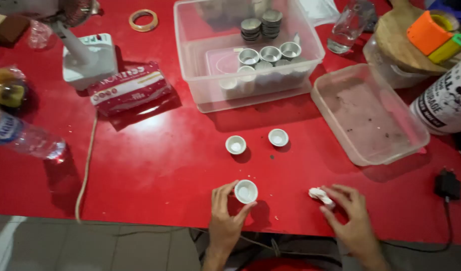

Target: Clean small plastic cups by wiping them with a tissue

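Head view shows us our two hands at the near edge of the red counter (160,165). Our left hand (225,221) curls its thumb and fingers around a small white cup (246,191), which stands upright on the counter. Our right hand (351,221), at about three o'clock from that cup, pinches a small white lump (320,195) between thumb and fingertips; we cannot tell what the lump is made of.

At twelve o'clock from the held cup stand two more small white cups, the left one (236,144) and the right one (278,137), apart from each other. Farther on at twelve o'clock sits a clear plastic tub (190,60) holding stacks and rows of small metal moulds (269,52). At two o'clock from our hands lies a shallow clear tray (421,143) with dark specks inside. Past it, at the far right, rest a round wooden board (396,45) and a glass bottle (348,25).

At ten o'clock lie a red and white packet (127,88) and a white fan base (90,60), with a roll of tape (143,20) beyond. A plastic water bottle (25,138) lies at nine o'clock. A black plug adapter (447,184) sits at the right edge.
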